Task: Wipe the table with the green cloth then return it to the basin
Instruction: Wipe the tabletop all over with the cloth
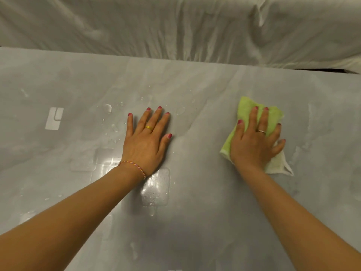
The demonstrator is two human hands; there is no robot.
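Home-like room: wet table (195,222), draped white sheet (175,26).

Head view, close, forward and down over table (195,222)

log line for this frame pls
phase: wiping | right hand: flat on cloth, pressing it to table | left hand: flat on table | droplets near left hand | basin: not in view

Middle of green cloth (271,118) hidden under right hand (256,141); both forearms cut off at bottom edge; basin possibly out of frame.
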